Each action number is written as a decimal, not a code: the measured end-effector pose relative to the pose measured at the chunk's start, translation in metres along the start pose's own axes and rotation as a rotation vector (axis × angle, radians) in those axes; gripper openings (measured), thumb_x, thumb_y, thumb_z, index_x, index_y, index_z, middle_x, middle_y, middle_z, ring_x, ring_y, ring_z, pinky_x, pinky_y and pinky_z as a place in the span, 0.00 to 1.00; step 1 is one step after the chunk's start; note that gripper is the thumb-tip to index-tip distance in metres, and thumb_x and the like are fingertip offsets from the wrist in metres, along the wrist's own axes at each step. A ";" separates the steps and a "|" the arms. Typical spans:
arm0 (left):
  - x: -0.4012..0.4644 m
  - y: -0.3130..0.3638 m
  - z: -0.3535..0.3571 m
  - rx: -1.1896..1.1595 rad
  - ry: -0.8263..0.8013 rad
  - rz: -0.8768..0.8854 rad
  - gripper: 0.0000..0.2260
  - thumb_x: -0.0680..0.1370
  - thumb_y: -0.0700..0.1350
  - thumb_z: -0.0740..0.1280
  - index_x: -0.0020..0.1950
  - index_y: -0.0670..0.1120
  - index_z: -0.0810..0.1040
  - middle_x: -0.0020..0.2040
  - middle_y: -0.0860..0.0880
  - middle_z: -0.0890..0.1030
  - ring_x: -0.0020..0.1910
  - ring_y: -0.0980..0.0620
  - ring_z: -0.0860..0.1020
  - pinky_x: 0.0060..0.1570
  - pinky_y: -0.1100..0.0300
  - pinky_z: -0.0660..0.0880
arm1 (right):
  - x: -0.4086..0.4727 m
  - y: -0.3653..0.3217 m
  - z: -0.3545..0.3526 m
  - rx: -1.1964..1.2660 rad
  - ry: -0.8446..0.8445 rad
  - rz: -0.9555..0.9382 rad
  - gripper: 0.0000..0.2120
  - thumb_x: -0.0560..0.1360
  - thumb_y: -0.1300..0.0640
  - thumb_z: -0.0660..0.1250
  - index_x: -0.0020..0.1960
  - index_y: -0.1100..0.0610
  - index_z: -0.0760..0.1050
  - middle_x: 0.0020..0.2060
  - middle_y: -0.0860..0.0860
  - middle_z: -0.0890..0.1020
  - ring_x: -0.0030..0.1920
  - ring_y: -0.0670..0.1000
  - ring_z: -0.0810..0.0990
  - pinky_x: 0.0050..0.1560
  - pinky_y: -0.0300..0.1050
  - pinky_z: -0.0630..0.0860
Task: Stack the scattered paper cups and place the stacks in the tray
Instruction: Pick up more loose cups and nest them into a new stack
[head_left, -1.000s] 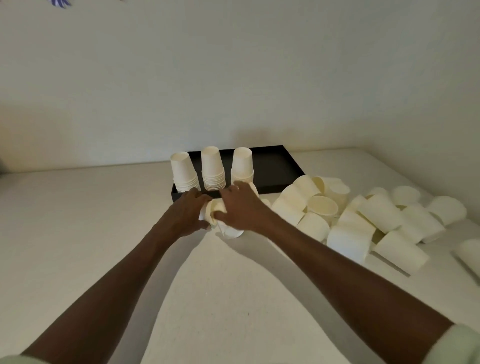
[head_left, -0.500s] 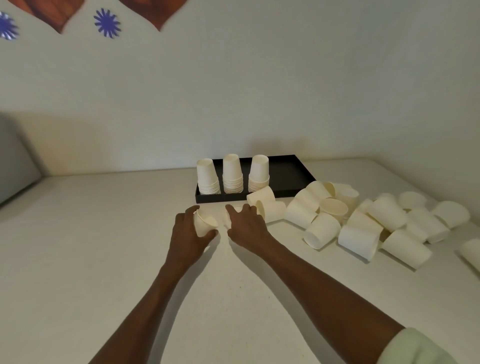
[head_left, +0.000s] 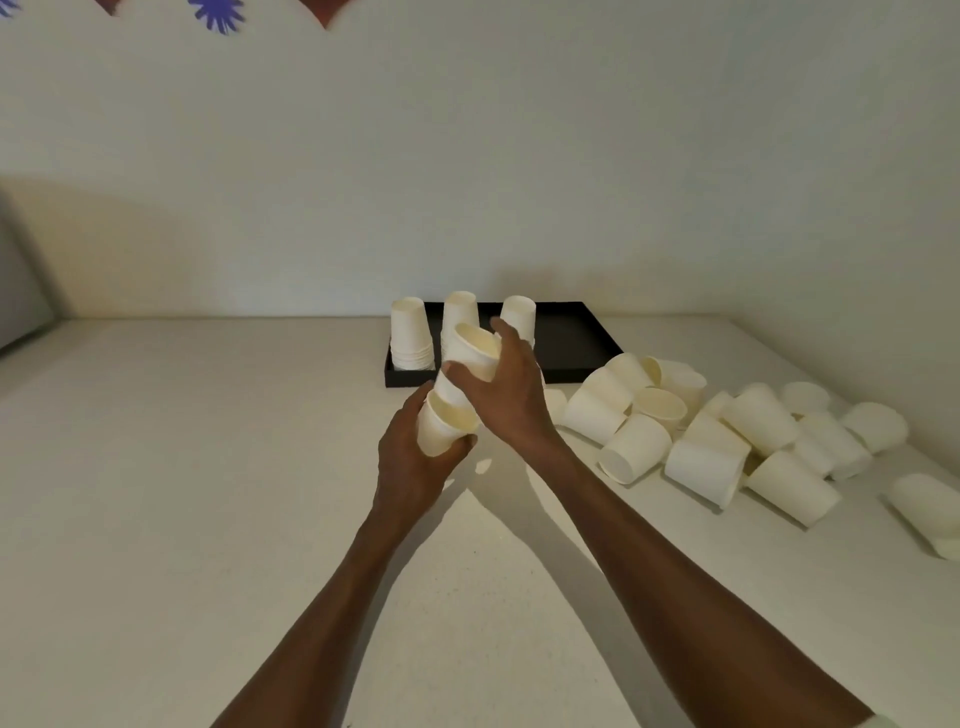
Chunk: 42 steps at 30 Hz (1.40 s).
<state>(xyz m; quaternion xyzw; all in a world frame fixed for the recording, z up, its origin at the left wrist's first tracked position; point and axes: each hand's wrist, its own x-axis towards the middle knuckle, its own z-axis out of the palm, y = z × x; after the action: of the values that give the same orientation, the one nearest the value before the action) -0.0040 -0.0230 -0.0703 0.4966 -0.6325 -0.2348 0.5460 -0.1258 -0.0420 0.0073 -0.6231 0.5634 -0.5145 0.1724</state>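
Your left hand (head_left: 415, 457) is wrapped around a paper cup (head_left: 441, 431), with its open top tilted up toward 1 o'clock. Your right hand (head_left: 506, 395) grips a second paper cup (head_left: 470, 358) from its right side, thumb in front and fingers curled over the far edge. The bottom of that second cup sits at the mouth of the first one; you cannot tell how far in it goes. Both hands are close together, above the white table (head_left: 182, 493), and the two cups are up in the air.

Just behind your hands, at 12 o'clock, is the black tray (head_left: 576, 343). Three stacks of cups stand upside down in its left part: the left stack (head_left: 411, 335), the middle stack (head_left: 460, 312) and the right stack (head_left: 518, 317). Your hands hide the lower parts of the middle and right stacks.

At 2 to 3 o'clock from your hands lies a pile of loose cups (head_left: 717, 431), most on their sides and touching each other. One more cup (head_left: 927, 512) lies alone near the right edge, well apart from the pile.

High on the wall, at 11 o'clock, a blue paper flower (head_left: 217, 13) shows.
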 end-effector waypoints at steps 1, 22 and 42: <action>-0.003 0.003 0.005 -0.047 0.000 -0.018 0.30 0.69 0.53 0.76 0.68 0.57 0.69 0.63 0.57 0.77 0.57 0.60 0.76 0.58 0.63 0.72 | -0.005 0.003 0.002 -0.022 -0.027 0.011 0.36 0.71 0.44 0.71 0.73 0.52 0.60 0.64 0.51 0.72 0.58 0.46 0.71 0.54 0.38 0.65; -0.002 -0.030 0.012 -0.149 0.131 -0.055 0.34 0.68 0.57 0.75 0.65 0.73 0.58 0.63 0.65 0.70 0.59 0.65 0.72 0.53 0.72 0.69 | 0.026 0.086 -0.035 -0.990 -0.450 -0.231 0.36 0.69 0.60 0.72 0.74 0.54 0.61 0.68 0.57 0.69 0.68 0.60 0.66 0.67 0.54 0.66; -0.001 -0.033 0.017 -0.192 0.066 -0.070 0.36 0.71 0.55 0.75 0.73 0.62 0.57 0.62 0.72 0.66 0.56 0.80 0.68 0.45 0.85 0.65 | -0.010 -0.008 -0.008 -0.321 -0.049 -0.187 0.19 0.78 0.45 0.63 0.59 0.59 0.75 0.54 0.56 0.79 0.51 0.50 0.78 0.50 0.43 0.75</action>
<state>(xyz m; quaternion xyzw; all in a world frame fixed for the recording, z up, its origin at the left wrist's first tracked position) -0.0078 -0.0390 -0.1035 0.4714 -0.5711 -0.2964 0.6031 -0.1269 -0.0279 0.0128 -0.7046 0.5734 -0.4165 0.0358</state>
